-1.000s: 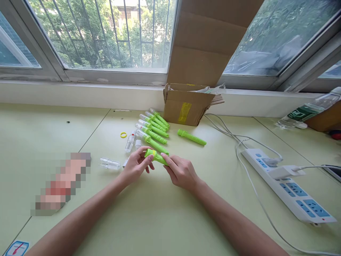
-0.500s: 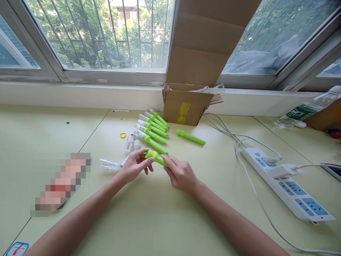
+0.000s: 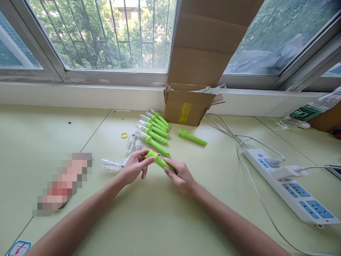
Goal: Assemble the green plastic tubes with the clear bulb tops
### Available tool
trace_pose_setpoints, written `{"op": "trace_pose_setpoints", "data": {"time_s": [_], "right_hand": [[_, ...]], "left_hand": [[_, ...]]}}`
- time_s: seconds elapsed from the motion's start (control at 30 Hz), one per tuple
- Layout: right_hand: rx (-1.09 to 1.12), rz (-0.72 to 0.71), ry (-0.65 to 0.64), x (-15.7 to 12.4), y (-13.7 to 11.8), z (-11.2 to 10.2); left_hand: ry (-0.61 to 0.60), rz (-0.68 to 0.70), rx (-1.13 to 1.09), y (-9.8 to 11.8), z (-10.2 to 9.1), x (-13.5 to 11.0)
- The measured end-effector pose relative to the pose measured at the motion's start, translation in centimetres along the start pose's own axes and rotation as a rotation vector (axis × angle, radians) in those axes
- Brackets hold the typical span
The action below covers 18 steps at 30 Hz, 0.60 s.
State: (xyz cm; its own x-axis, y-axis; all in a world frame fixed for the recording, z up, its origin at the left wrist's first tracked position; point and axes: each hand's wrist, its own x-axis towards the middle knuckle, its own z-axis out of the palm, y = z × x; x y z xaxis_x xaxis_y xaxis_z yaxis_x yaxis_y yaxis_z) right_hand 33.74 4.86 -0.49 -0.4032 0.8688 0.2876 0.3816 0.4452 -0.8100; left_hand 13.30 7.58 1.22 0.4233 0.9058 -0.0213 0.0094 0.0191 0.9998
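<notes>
Both my hands hold a bright green plastic handle (image 3: 161,162) with a threaded open end and a yellow ring round its neck. My left hand (image 3: 137,164) pinches the threaded end between thumb and fingers. Farther down, my right hand (image 3: 183,175) grips the shaft. Just beyond lie several green handles fitted with clear tips (image 3: 157,146), side by side. A loose green handle (image 3: 193,137) without a tip rests to their right. Near my left hand are a clear ribbed tip (image 3: 110,164), another clear tip (image 3: 130,143), a small white-capped piece (image 3: 137,145) and a yellow ring (image 3: 124,135).
An open cardboard box (image 3: 188,108) with plastic bags inside stands against the window sill. At right a white power strip (image 3: 290,188) has plugs and cables in it. A water bottle (image 3: 310,110) lies at the far right, and a blurred-out item (image 3: 64,183) lies at left.
My right hand has slid down the handle toward its far end, so more of the shaft shows. My left hand stays at the threaded end.
</notes>
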Motion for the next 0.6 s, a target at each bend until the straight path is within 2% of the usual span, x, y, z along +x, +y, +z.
{"op": "trace_pose_setpoints", "data": {"time_s": [0.17, 0.23, 0.3, 0.43, 0.6], "right_hand": [[0.416, 0.262, -0.104, 0.2, 0.2, -0.5], [0.544, 0.320, -0.152, 0.4, 0.2, -0.8], [0.576, 0.336, -0.182, 0.5, 0.0, -0.9], [0.376, 0.283, -0.149, 0.7, -0.5, -0.6], [-0.174, 0.076, -0.052, 0.3, 0.0, -0.2]], "left_hand": [[-0.014, 0.003, 0.026, 0.1, 0.1, -0.2], [-0.018, 0.015, 0.034, 0.1, 0.3, -0.2], [0.005, 0.025, 0.042, 0.1, 0.7, -0.4], [0.146, 0.075, 0.098, -0.7, 1.8, -0.7], [0.220, 0.231, 0.380, -1.9, 1.8, -0.9]]}}
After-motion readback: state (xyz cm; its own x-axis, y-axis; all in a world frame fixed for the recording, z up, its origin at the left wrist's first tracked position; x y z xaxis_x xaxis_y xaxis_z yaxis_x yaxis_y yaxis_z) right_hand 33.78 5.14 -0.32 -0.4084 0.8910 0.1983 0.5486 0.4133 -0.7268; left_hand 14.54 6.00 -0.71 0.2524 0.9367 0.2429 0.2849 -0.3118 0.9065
